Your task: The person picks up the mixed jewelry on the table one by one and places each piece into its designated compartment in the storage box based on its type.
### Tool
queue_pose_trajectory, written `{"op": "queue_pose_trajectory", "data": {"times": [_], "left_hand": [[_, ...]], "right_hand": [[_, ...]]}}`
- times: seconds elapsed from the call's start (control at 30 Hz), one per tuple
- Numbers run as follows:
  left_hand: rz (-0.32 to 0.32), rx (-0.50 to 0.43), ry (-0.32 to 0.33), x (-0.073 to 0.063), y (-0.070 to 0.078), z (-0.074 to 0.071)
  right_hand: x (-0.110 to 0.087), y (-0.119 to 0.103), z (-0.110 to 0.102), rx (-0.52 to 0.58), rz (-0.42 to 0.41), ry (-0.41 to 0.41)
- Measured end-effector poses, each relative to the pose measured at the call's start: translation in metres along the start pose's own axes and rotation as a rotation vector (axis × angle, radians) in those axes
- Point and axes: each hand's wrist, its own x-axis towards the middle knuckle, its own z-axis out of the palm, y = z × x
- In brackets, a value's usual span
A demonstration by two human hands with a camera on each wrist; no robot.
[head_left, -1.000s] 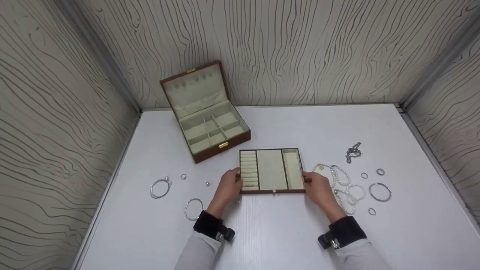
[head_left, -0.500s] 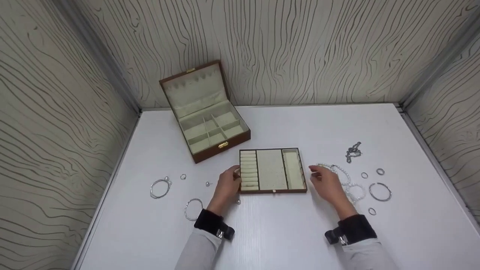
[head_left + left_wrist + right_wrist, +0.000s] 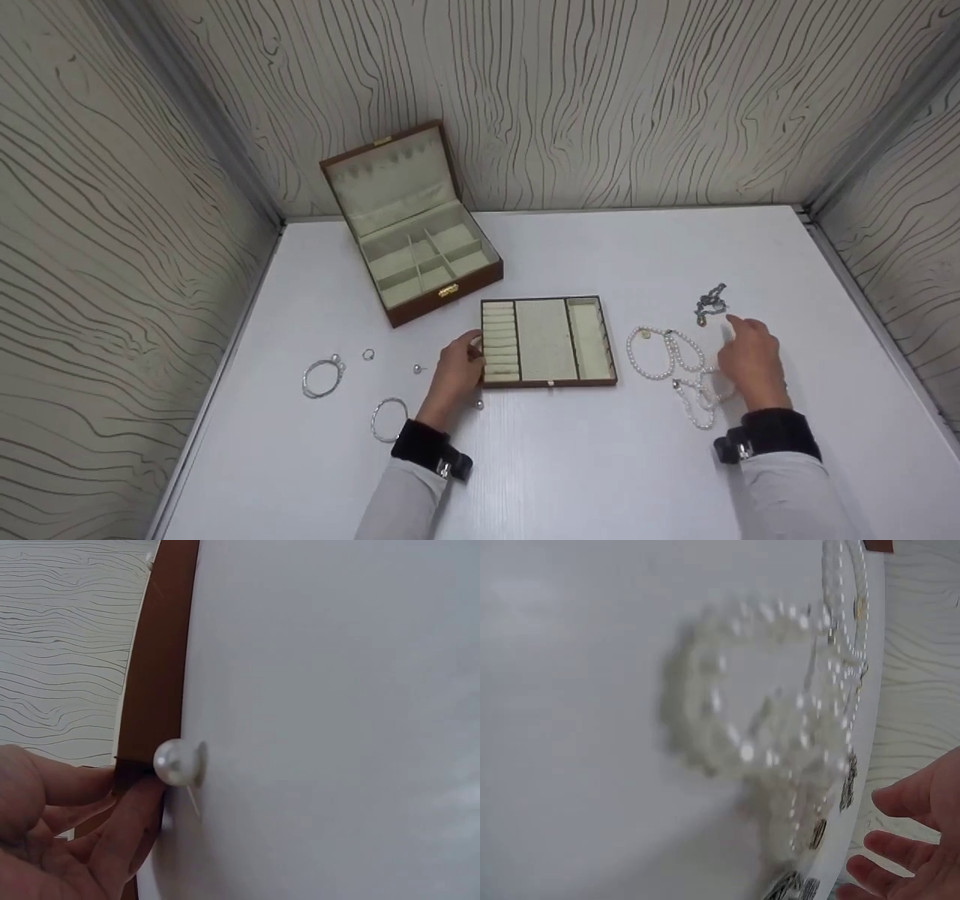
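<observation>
In the head view, a shallow jewelry tray with ring rolls and two other sections lies on the table. My left hand stays at its left side, and the left wrist view shows thumb and fingers pinching the tray's corner. Close to those fingers lies a pearl stud earring. My right hand hovers over the jewelry at the right, its fingers spread and holding nothing. Just beyond its fingertips is a silver chain; pearl necklaces lie to its left. The hand hides the rings and bangle beneath it.
Behind the tray, to its left, a brown jewelry box stands with its lid up and divided compartments showing. Bangles, a small ring and another stud earring are scattered at left. Patterned walls border the table.
My right hand has let go of the tray's right side and moved right, past the pearl necklaces, toward the silver chain. My left hand and the tray have barely moved.
</observation>
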Motion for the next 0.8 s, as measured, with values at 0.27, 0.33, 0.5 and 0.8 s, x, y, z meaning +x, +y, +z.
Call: {"op": "queue_pose_trajectory", "data": {"times": [0.27,0.33,0.5,0.8], "left_hand": [[0.037,0.015,-0.005,0.002,-0.003,-0.001],[0.035,0.015,-0.005,0.002,-0.003,-0.001],[0.021,0.013,-0.012,0.003,-0.002,-0.001],[0.033,0.019,0.004,0.003,-0.002,-0.001]], "right_hand": [[0.012,0.028,-0.019,-0.059,0.066,-0.122],[0.013,0.031,-0.020,-0.046,0.056,-0.121],[0.013,0.034,-0.023,-0.075,0.091,-0.125],[0.010,0.030,-0.023,-0.158,0.096,-0.073]]}}
